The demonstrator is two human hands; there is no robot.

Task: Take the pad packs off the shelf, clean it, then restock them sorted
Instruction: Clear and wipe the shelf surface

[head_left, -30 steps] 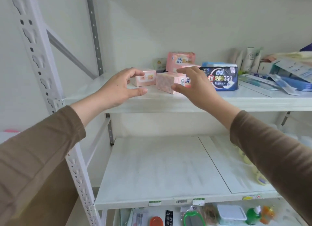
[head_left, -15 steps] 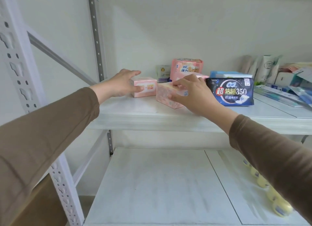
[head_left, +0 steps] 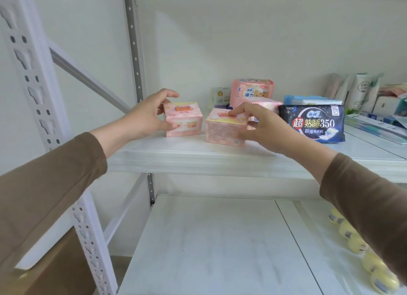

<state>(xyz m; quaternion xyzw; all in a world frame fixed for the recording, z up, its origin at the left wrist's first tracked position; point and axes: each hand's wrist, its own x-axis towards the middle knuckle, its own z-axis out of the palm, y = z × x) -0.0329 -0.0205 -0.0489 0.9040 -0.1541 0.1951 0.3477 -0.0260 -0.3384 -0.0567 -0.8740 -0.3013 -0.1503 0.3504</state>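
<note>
Two small pink pad boxes stand on the white upper shelf (head_left: 220, 160). My left hand (head_left: 152, 114) grips the left pink box (head_left: 184, 119), thumb on its front and fingers behind. My right hand (head_left: 262, 127) grips the right pink box (head_left: 223, 128), fingers on its top and right side. Behind them stand a tall pink pad pack (head_left: 252, 92) and a smaller pink pack (head_left: 267, 104). A dark blue pad pack (head_left: 315, 124) marked 350 stands to the right, with a light blue pack (head_left: 312, 100) behind it.
White tubes (head_left: 361, 89) and flat boxes (head_left: 378, 127) crowd the shelf's right end. A white slotted post (head_left: 37, 85) rises at the left. The lower shelf (head_left: 209, 246) holds yellow round items (head_left: 363, 257) at its right. A brown carton (head_left: 59, 268) sits lower left.
Both hands have closed in and taken hold: the left round the left pink box, the right round the right one. The camera has come nearer the shelf.
</note>
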